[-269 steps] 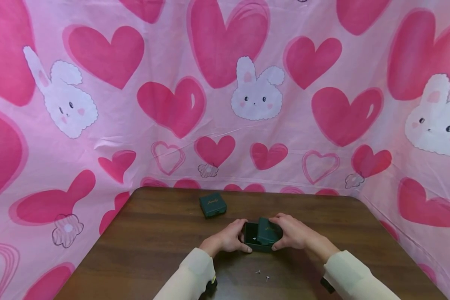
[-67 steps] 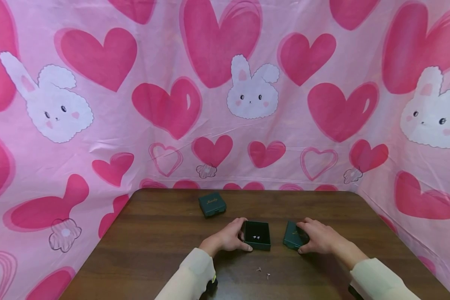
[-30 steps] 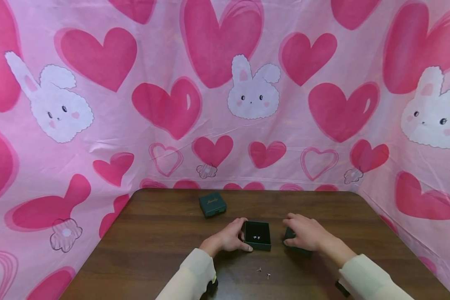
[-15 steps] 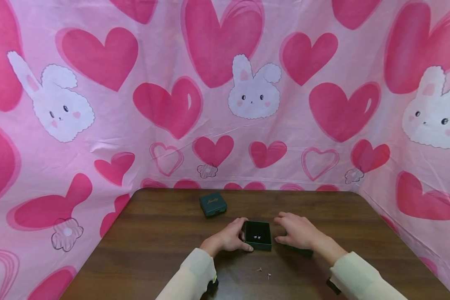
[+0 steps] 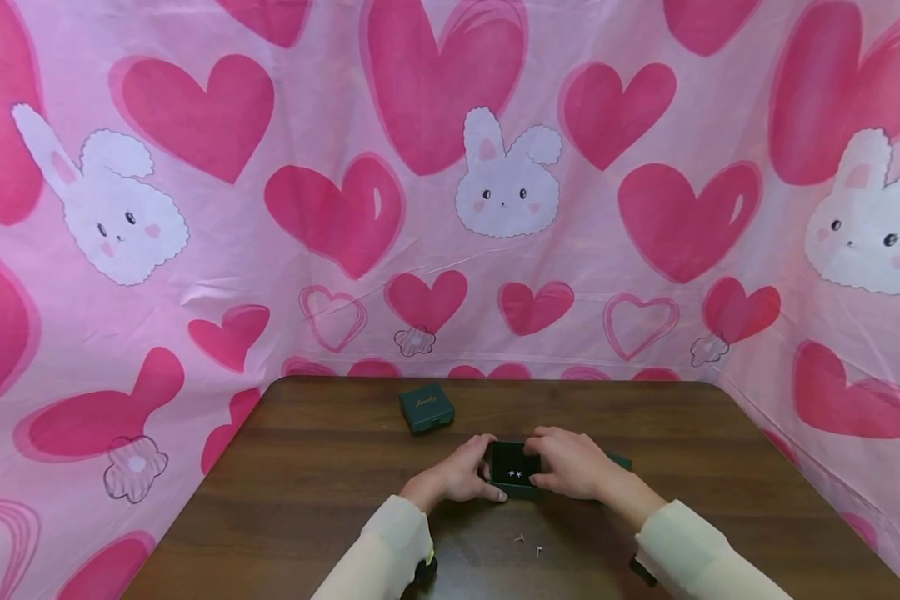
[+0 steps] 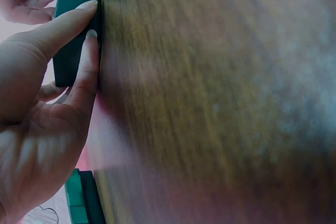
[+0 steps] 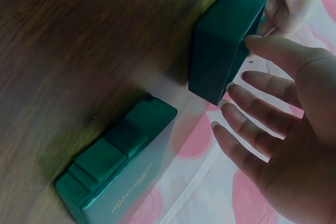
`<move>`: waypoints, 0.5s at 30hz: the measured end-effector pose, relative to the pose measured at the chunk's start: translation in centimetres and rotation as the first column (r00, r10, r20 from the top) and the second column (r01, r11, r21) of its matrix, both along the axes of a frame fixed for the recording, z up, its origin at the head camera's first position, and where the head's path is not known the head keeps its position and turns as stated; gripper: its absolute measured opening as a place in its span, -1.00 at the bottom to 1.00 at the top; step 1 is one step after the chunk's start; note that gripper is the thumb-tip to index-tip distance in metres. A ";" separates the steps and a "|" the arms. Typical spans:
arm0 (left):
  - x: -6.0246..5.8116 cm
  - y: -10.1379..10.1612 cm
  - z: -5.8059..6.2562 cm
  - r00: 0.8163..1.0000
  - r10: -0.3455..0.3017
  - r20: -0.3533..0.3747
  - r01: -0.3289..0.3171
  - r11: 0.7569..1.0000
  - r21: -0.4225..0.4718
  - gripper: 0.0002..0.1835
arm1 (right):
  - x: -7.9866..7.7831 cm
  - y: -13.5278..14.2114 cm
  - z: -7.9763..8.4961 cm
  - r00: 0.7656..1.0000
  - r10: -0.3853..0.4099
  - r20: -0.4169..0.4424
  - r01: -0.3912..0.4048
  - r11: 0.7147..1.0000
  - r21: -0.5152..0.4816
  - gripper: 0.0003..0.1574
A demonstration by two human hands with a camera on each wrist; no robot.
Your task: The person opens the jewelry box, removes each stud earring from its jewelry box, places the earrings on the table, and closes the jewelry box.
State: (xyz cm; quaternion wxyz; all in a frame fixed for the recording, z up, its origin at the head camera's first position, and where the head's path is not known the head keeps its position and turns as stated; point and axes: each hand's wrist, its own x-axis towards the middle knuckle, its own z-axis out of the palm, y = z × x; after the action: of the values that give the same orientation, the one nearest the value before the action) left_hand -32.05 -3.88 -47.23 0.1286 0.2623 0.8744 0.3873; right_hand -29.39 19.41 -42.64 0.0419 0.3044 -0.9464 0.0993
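My left hand [image 5: 462, 472] grips the left side of an open dark green jewelry box base [image 5: 523, 492], thumb at the front and fingers behind. In the left wrist view, thumb and fingertips press its green wall [image 6: 71, 59]. Two small silver star earrings [image 5: 515, 473] sit on the black lining. My right hand [image 5: 573, 462] is over the base's right edge; in the right wrist view its fingers are extended and spread, thumb tip right at the rim. Behind that hand the green lid [image 5: 621, 460] lies on the table, mostly hidden; its gold lettering shows in the right wrist view.
A closed green jewelry box [image 5: 426, 408] with gold lettering stands farther back, left of centre. Two small silver stud-like pieces [image 5: 538, 551] lie on the wooden table [image 5: 307, 500] in front of the base. Pink heart-patterned cloth [image 5: 435, 250] hangs round the table.
My right hand first lifted the lid off and set it down at the right, then let go and moved left to the base. A second star now shows. The left hand kept its grip.
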 end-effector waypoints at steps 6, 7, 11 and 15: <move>0.0 0.0 0.0 1.000 -0.001 -0.001 0.001 1.000 0.002 -0.25 | -0.2 -0.3 -0.4 0.999 0.047 -0.024 -0.046 0.999 0.020 -0.65; -0.1 0.0 0.0 1.000 0.000 0.000 0.000 1.000 0.002 -0.24 | -0.2 -0.3 -0.5 0.998 0.053 -0.027 -0.052 0.998 0.020 -0.66; 0.0 0.0 -0.1 1.000 0.000 0.001 0.000 1.000 -0.001 -0.23 | -0.5 -0.5 -0.6 0.996 0.083 -0.017 -0.083 0.996 0.012 -0.70; 0.0 0.0 -0.1 1.000 -0.006 -0.003 0.006 1.000 0.000 -0.23 | -1.0 -0.7 -0.7 0.992 0.128 0.007 -0.128 0.992 -0.003 -0.76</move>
State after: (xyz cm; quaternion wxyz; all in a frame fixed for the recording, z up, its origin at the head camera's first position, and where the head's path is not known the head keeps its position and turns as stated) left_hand -32.05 -3.90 -47.30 0.1282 0.2656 0.8738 0.3867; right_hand -30.38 18.71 -43.36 0.0325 0.3640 -0.9250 0.1038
